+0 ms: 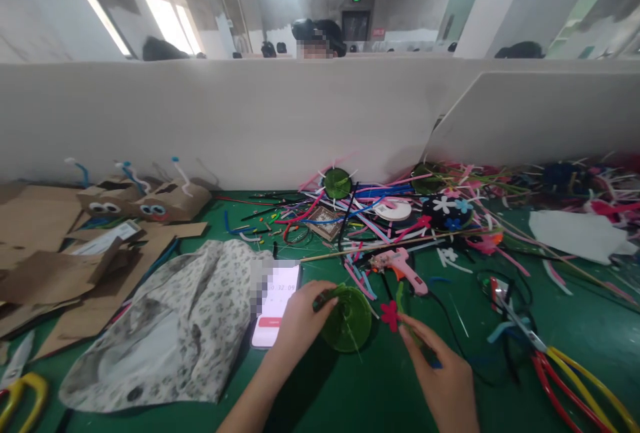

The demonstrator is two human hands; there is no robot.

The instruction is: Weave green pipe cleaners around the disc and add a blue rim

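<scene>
At the middle of the table, my left hand [306, 313] is closed on the rim of a green round see-through cup [359, 330], thumb and fingers pinching its upper left edge. Thin glue-like strands show on the cup. To its right, my right hand [443, 370] pinches a red felt-like flower [389, 316] at its right edge. A fuzzy green strip [401, 296] stands up by the same fingertips; how it joins the flower is unclear. Cup and flower are a little apart. A pink glue gun [400, 268] lies just beyond the right hand.
A lit phone [276, 306] and a patterned cloth [170, 333] lie left, with cardboard [45, 220] beyond. Scissors [565, 373] with red and yellow handles lie right. Pipe cleaners [367, 223] are heaped at the back, before a white partition [225, 120]. A person [320, 33] is behind it.
</scene>
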